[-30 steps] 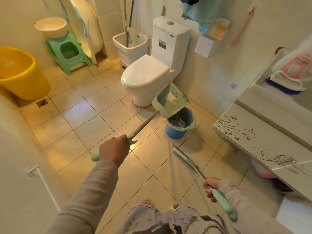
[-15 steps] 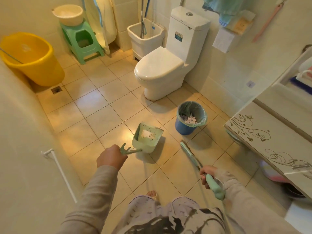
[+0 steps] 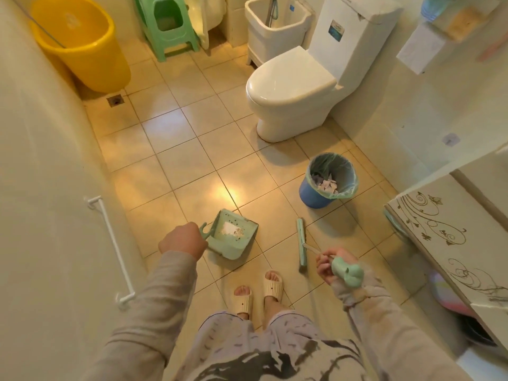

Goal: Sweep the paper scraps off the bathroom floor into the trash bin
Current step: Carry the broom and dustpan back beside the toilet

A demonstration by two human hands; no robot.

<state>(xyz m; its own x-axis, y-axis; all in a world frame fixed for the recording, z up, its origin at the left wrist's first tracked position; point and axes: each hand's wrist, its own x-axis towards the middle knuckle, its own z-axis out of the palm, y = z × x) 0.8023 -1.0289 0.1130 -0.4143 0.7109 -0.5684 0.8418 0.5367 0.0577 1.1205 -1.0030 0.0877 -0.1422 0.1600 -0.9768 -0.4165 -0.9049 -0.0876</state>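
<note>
A blue trash bin [image 3: 313,192] with a pale green liner stands on the tiles near the toilet, with paper scraps [image 3: 327,185] lying inside it. My left hand [image 3: 182,240] grips the handle of a mint green dustpan [image 3: 233,237], which rests on the floor in front of my feet. A white patch shows in its tray. My right hand [image 3: 330,264] holds the green handle end of a broom [image 3: 301,243], whose narrow green head lies flat on the floor just right of the dustpan. I see no scraps on the open floor.
A white toilet [image 3: 291,89] stands behind the bin. A yellow tub [image 3: 82,42], a green stool [image 3: 167,26] and a white mop sink [image 3: 275,20] line the far side. A decorated cabinet [image 3: 445,232] juts in at right. A wall with a white rail [image 3: 110,248] is at left.
The dustpan came away from above the bin and down onto the floor near my feet. The broom head swung closer to me. My view tilted further down.
</note>
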